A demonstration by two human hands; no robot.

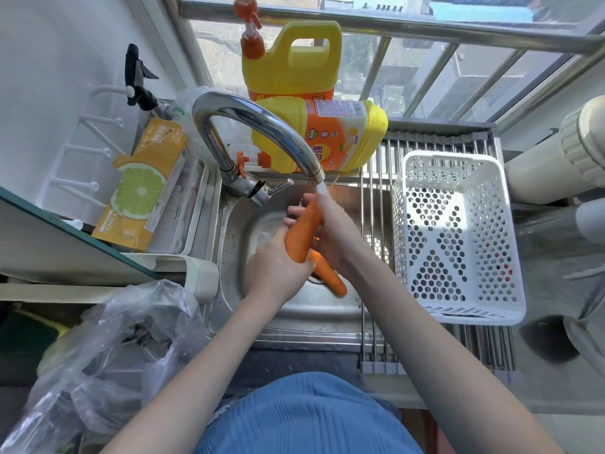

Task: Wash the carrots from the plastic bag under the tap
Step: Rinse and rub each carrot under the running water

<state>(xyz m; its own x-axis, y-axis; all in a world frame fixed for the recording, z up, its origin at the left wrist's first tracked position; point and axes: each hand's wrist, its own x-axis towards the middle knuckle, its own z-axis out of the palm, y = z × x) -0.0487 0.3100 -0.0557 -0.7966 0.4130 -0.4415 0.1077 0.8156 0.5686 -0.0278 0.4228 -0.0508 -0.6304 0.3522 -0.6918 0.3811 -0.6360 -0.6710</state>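
Now, starting at the far left: the crumpled clear plastic bag (pixel 108 348) sits slumped on the desk beside the sink, dark clumps showing through it; whether any carrots remain inside, I cannot tell. Above it, an orange cardboard box with a lime slice printed on it (pixel 144 188) leans in a rack.

Moving in, the curved chrome tap (pixel 252 126) is running, a thin stream dropping from its spout into the stainless steel sink (pixel 229 257). And right under that stream is the action: the left hand (pixel 278 267) grips the thick end of a fat orange carrot (pixel 302 232), fingers curled round it, holding it tilted with the tip up towards the water. The right hand (pixel 330 234) is wrapped around the upper part from the far side, fingertips peeking out to the left, looks like a rubbing grip.

Down in the basin, a second orange carrot (pixel 329 273) lies near the drain, partly hidden beneath the held one.

Further right, a white perforated plastic basket (pixel 458 309) stands on the steel roll-up drying rack (pixel 376 178), with no carrots in it.

So, by my reading: mid-task. One carrot under wash, one waiting or done in the sink, none set aside yet.
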